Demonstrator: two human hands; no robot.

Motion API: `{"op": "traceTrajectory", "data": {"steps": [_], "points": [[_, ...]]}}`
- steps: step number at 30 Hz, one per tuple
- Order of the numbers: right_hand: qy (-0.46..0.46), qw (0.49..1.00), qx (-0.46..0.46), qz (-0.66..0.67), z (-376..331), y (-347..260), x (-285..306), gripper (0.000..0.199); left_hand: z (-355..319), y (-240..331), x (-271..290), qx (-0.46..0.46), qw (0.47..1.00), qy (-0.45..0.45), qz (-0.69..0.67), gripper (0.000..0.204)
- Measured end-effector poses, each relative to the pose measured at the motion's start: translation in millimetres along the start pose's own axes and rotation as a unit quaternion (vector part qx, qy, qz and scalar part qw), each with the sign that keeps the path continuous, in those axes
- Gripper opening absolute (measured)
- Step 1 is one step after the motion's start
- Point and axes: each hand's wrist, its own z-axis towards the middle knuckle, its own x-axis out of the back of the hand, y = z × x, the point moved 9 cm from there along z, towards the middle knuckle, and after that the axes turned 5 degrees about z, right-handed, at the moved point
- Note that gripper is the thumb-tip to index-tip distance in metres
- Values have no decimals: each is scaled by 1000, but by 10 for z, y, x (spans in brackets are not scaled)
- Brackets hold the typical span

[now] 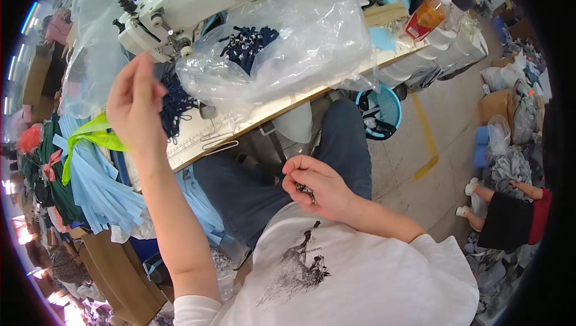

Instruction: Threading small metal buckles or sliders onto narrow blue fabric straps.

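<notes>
My left hand (138, 104) is raised over the left end of the table, beside the sewing machine's head (159, 29). Its fingers are pressed together and slightly blurred; whatever may be between them does not show. Just right of it, a bundle of navy cords (174, 107) lies on the tabletop. More navy cords with silvery bits (249, 47) sit in a clear plastic bag (318, 38) under the machine arm. Above my lap, my right hand (324, 188) is curled around small dark and silvery pieces (305, 191), mostly covered by the fingers.
Light blue fabric strips (99, 182) and a bright green strip (90, 140) hang at the table's left end. A paper clip-shaped wire (220, 145) lies by the front edge. An orange container (426, 18) stands far right, with a blue basket (379, 113) below. Another person (510, 218) is at right.
</notes>
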Motion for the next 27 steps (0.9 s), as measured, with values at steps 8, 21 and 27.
{"op": "traceTrajectory", "data": {"steps": [8,21,27], "points": [[-63,994,-7,-94,115,78,-92,28,-518,-895,165,-69,916,-118,377,19],[-35,994,-27,-95,64,143,-59,30,-373,-847,122,-231,884,-51,404,10],[-28,997,-56,-34,46,114,-66,30,48,-822,500,-110,991,71,38,15]]}}
